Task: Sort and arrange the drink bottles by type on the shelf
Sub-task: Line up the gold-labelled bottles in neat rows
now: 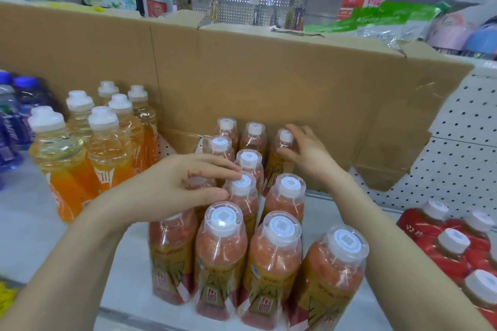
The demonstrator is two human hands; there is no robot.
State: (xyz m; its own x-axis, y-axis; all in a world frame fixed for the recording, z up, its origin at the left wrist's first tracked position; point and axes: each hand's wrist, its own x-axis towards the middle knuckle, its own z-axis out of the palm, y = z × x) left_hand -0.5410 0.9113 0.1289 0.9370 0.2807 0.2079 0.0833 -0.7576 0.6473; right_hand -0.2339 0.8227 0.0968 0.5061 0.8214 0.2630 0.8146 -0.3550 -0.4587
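Several reddish tea bottles [271, 258] with yellow labels and clear over-caps stand in rows at the middle of the white shelf [32, 236]. My left hand [172, 185] lies over the left column; its thumb and fingers bracket the top of one tea bottle [199, 181], and its fingertips touch the neighbouring cap [241, 183]. My right hand [306, 153] reaches to the back row and grips the neck of the back-right tea bottle [282, 162]. To the left stand orange drink bottles [105, 148], to the right red-labelled bottles [454, 247].
A flattened cardboard sheet [269, 75] stands upright right behind the bottles. Blue-capped bottles [16, 105] are at the far left edge. A white pegboard wall [462, 142] shows at the right. Other store goods fill the shelves beyond.
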